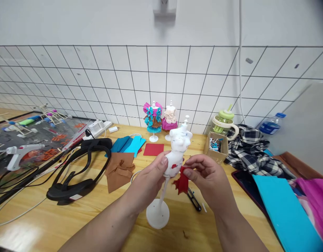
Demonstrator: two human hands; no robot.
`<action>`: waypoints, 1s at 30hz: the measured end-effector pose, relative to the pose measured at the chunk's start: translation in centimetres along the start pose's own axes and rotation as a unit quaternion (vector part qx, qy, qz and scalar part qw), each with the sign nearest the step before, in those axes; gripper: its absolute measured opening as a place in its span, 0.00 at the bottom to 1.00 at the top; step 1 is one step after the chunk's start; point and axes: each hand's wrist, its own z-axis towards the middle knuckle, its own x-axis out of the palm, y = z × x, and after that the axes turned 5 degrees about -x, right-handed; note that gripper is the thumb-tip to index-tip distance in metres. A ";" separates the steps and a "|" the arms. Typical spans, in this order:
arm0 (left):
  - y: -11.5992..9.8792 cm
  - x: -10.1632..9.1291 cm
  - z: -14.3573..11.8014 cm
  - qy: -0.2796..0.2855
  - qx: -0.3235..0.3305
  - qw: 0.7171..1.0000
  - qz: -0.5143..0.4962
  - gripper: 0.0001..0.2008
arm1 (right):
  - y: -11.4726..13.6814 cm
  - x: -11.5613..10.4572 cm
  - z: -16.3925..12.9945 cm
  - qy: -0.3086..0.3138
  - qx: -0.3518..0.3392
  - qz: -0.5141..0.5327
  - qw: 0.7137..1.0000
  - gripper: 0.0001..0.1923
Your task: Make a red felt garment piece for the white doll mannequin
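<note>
A person's two bare hands work over a wooden table (41,224) set against a white tiled wall. The left hand (151,178) is closed around the waist of a small white mannequin (177,147) on a thin stand, holding it tilted and near the middle of the view, its round base just above the tabletop. The right hand (208,176) pinches a small piece of red paper (181,182) between thumb and fingertips, pressing it against the mannequin's lower right side, where a red patch already shows on the torso. The work looks to be at the dressing stage, fixing red pieces onto the figure; the next move likely calls for steady pressure and careful placing of the paper along the hip. Small black scissors (194,200) lie on the table just below the right hand. Farther back stand two finished dressed mannequins (161,119), with teal, red and brown sheets (124,154) to the left, a black headset (77,175), and a small cardboard box (217,147) to the right
</note>
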 end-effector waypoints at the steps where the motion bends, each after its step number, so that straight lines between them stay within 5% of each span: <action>1: 0.1 -0.2 0.1 -0.028 0.009 0.999 0.019 0.23 | 0.1 -0.2 0.0 -0.001 0.004 0.008 1.000 0.11; 4: 0.5 -0.7 0.5 -0.111 0.034 0.989 0.090 0.23 | 0.3 -0.7 0.0 0.033 0.031 0.109 0.993 0.13; 7: 0.7 -0.6 0.4 -0.104 0.038 0.988 0.112 0.25 | 0.2 -0.8 0.0 0.053 0.046 0.180 0.981 0.16; 15: 0.7 0.8 -0.5 -0.027 0.010 0.998 0.049 0.25 | 0.1 0.7 -0.6 -0.035 -0.003 0.050 0.998 0.10; 30: -0.3 1.0 -0.6 -0.007 0.020 0.992 0.128 0.20 | 0.8 -0.6 -1.2 -0.012 -0.084 -0.200 0.976 0.08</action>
